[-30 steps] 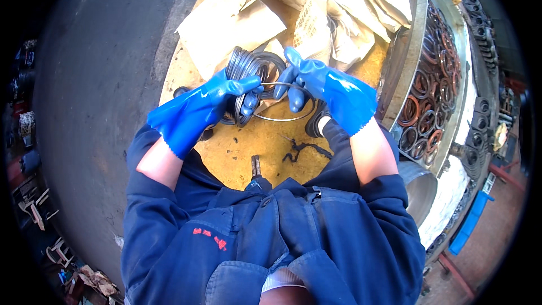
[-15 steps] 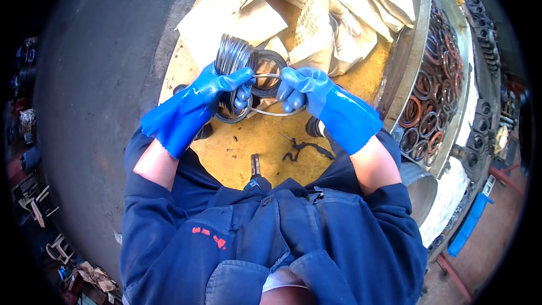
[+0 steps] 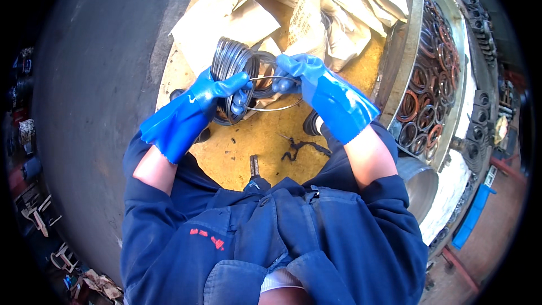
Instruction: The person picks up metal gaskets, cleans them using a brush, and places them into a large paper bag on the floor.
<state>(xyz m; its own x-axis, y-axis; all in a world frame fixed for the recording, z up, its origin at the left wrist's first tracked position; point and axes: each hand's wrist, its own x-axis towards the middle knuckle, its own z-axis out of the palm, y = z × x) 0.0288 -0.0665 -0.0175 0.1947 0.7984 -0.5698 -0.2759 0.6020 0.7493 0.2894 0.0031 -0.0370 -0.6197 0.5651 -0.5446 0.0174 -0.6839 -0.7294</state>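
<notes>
Both my hands wear blue rubber gloves. My left hand is closed round a thick stack of thin dark metal rings, held roughly on edge. A single thin shiny ring stretches from this stack across to my right hand. My right thumb and fingers pinch the far side of that ring, while its left side lies by my left fingers. More dark rings show behind the stack, partly hidden by my hands.
Crumpled tan paper sacks lie beyond my hands on a yellow surface. A metal-walled bin at right holds many dark and reddish rings. Below my hands lie pliers-like handles and a black strip.
My right hand has moved slightly up and left, tilting the single ring. My left hand still holds the stack and has shifted only a little.
</notes>
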